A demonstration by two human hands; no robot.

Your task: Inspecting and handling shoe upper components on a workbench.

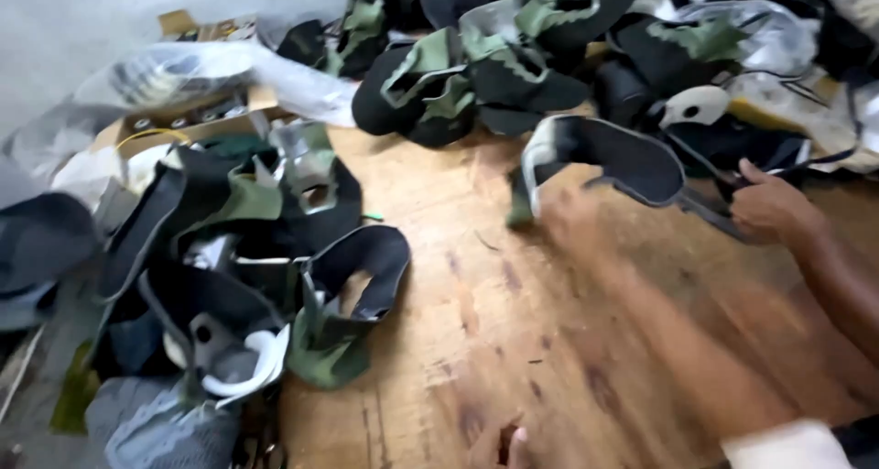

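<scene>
While both hands work at the upper right of the frame, the one bare stretch of the brown wooden plank tabletop (pixel 513 341) runs from centre down to the bottom edge. Left hand (pixel 572 214) is motion-blurred, closed on the near rim of a black curved fabric shoe upper with pale grey edging (pixel 609 158); fingers wrapped on it as far as the blur allows. Right hand (pixel 771 208) is curled shut on a thin dark strap (pixel 705 162) trailing from the same piece. That upper is half lifted, just below the top-centre heap of black and green camouflage shoe uppers (pixel 494 61). A second heap of black and green uppers (pixel 247 277) fills the left side, reaching the lower left table edge. Clear plastic bags (pixel 183 70) and an open cardboard box (pixel 174 125) sit upper left, against a grey wall (pixel 73 20).
</scene>
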